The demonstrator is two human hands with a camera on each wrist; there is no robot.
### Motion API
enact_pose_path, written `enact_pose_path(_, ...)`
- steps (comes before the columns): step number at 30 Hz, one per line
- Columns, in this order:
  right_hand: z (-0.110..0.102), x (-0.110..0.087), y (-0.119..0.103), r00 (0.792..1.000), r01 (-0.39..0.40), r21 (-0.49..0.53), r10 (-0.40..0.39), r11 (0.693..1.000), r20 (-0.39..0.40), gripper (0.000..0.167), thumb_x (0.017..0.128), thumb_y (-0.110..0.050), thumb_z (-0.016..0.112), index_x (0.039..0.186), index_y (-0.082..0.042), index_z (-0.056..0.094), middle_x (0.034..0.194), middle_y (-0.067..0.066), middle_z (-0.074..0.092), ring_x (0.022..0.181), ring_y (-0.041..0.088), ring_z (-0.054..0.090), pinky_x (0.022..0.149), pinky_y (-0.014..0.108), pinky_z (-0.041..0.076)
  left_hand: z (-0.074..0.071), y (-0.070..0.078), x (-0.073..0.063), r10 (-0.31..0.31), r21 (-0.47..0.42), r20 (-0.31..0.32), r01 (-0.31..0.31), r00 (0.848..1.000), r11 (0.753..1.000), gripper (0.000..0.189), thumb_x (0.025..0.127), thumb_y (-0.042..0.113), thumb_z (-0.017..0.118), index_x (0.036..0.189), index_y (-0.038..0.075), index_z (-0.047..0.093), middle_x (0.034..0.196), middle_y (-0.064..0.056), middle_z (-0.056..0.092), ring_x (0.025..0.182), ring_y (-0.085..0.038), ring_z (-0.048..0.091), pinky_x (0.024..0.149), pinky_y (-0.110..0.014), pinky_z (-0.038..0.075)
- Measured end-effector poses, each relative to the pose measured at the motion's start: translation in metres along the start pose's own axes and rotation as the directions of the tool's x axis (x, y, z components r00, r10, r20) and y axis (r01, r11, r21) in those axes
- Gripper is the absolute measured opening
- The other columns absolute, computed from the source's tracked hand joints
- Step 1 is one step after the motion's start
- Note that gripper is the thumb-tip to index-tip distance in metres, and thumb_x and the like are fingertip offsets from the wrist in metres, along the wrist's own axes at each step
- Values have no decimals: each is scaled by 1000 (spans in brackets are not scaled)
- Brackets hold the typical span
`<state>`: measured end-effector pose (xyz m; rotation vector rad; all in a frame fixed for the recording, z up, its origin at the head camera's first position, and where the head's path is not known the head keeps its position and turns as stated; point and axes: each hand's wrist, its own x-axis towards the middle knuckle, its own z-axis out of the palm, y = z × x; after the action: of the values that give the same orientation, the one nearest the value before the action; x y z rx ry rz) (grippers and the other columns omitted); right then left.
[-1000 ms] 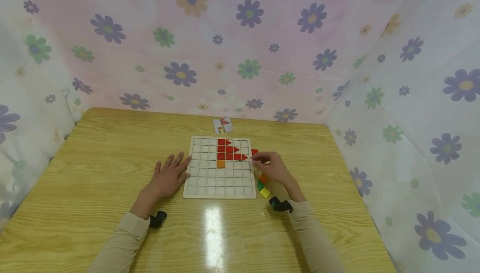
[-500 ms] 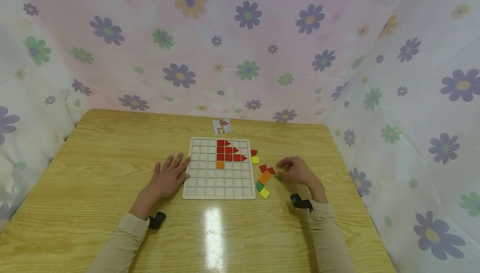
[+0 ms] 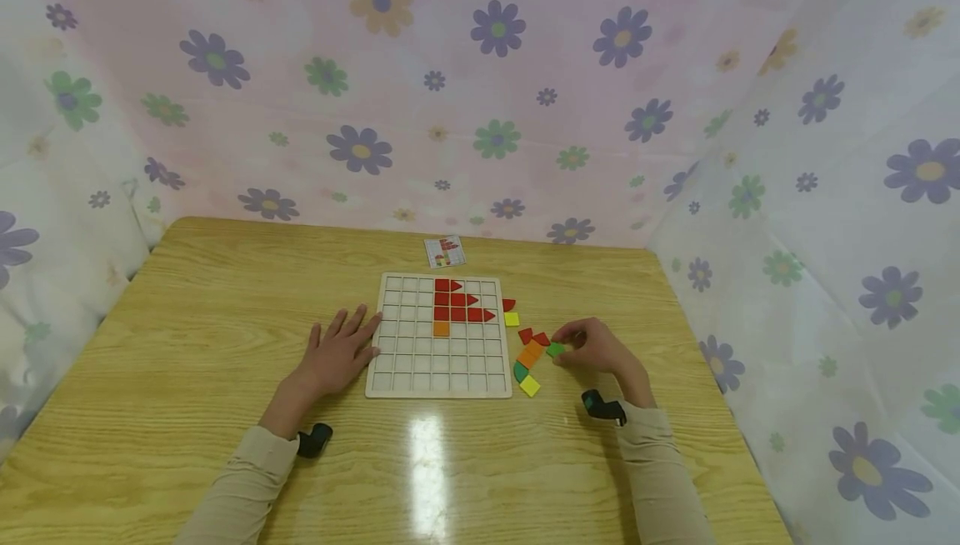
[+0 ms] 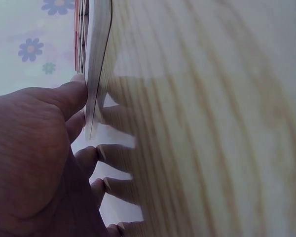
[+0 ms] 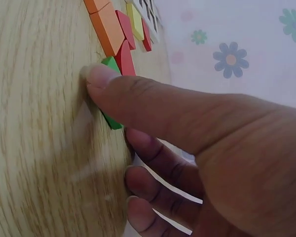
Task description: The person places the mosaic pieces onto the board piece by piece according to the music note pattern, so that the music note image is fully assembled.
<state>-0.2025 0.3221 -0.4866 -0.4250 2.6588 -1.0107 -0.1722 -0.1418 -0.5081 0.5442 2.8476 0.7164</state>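
My right hand is at the loose pieces right of the board, its thumb and fingertips pinching a green wooden tile. In the right wrist view the thumb lies across the green tile, covering its middle. Left of the white gridded board, my left hand rests with fingers spread, thumb and index finger at the board's edge. Three rows of red tiles, each ending in a point, lie in the board's upper grid. A single orange square sits just beneath them.
Beside the board's right edge lie red pieces, orange squares, a dark green rounded piece and yellow squares. A small pattern card lies behind the board. Flowered cloth hangs around the wooden table.
My right hand has moved away from the board's right edge to the green tile, uncovering the loose pieces. The green tile now shows its flat face. My left hand stays where it was.
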Motion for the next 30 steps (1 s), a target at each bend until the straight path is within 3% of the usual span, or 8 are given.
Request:
enact_pose_path(6,4,2,-2,995,-72,6,72,997,-64,29,82,-12,84,106,2,73,101,15,71,88,22,62,80,35,51,0,0,-1,-2,-2,4,2,1000,1000,58,108,31,50,160,10,35,166,-22,22,152,-52,14,114,-78,6)
enact_pose_path(15,12,4,-9,963,-200,121,217,972,-158,27,89,-9,79,108,5,67,101,21,71,91,27,69,75,33,54,1,-1,0,-2,-4,-5,2,1000,1000,59,107,30,52,160,10,34,167,-22,22,152,-51,13,114,-78,6)
enact_pose_path(30,22,4,-21,961,-162,177,196,971,-196,22,95,-11,73,108,5,68,103,24,74,90,31,74,71,33,56,2,-2,1,-2,1,-4,2,1000,1000,59,107,30,52,160,10,34,166,-22,23,152,-52,14,113,-78,7)
